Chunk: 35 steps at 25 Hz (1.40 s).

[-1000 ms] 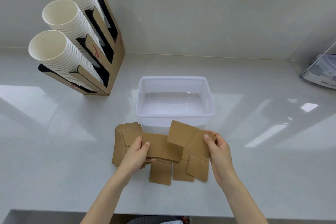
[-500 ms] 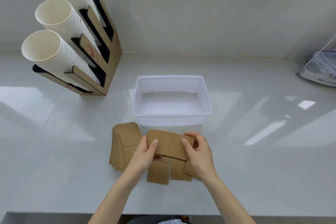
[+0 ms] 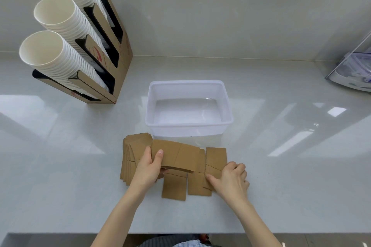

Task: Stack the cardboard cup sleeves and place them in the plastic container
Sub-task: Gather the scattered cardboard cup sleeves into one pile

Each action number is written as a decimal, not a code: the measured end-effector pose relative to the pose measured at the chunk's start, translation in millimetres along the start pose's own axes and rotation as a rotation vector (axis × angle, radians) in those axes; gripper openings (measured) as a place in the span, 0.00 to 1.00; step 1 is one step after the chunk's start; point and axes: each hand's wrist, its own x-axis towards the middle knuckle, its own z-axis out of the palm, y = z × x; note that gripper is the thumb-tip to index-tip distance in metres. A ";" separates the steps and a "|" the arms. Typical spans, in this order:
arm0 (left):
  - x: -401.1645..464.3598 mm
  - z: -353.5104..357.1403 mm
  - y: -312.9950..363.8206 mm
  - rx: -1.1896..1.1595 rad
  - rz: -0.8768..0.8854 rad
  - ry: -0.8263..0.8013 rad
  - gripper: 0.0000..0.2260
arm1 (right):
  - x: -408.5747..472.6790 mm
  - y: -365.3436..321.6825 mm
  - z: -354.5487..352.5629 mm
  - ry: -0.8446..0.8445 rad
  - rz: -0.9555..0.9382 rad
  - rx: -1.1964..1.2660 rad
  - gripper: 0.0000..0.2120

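Note:
Brown cardboard cup sleeves lie on the white counter just in front of an empty translucent plastic container [image 3: 188, 126]. My left hand [image 3: 149, 167] grips a small stack of sleeves [image 3: 176, 155] by its left end, thumb on top, lifted slightly off the counter. My right hand [image 3: 230, 179] rests with spread fingers on a loose sleeve [image 3: 215, 159] at the right. More loose sleeves [image 3: 174, 186] lie flat between my hands. A fanned pile of sleeves [image 3: 133, 151] sits to the left, partly hidden by my left hand.
A cardboard cup dispenser [image 3: 112, 56] with three rows of white paper cups [image 3: 54, 52] stands at the back left. A clear stand with a white device [image 3: 353, 74] sits at the right edge. The counter's front edge runs along the bottom.
My right hand has let go of the held stack and moved right and down onto a loose sleeve. My left hand still holds the stack.

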 end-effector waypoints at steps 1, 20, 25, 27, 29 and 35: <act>-0.1 -0.7 -0.7 0.002 -0.003 0.005 0.06 | 1.8 -0.5 -0.9 0.001 0.019 0.024 0.34; -5.4 0.9 1.8 -0.088 -0.043 -0.059 0.06 | -4.0 2.2 -52.0 -0.021 -0.354 1.020 0.08; -7.4 3.1 0.4 -0.097 -0.044 -0.085 0.07 | -7.1 -16.3 -44.2 -0.029 -0.405 0.852 0.07; -7.8 3.8 -1.4 -0.116 -0.053 -0.084 0.09 | -7.7 -20.6 -41.6 -0.009 -0.414 0.832 0.06; -9.7 4.8 -2.2 -0.128 -0.045 -0.099 0.10 | -7.8 -24.7 -39.0 0.002 -0.426 0.820 0.05; -13.5 9.2 -2.4 -0.132 0.031 -0.118 0.07 | -9.2 -34.0 -27.7 0.104 -0.512 0.702 0.07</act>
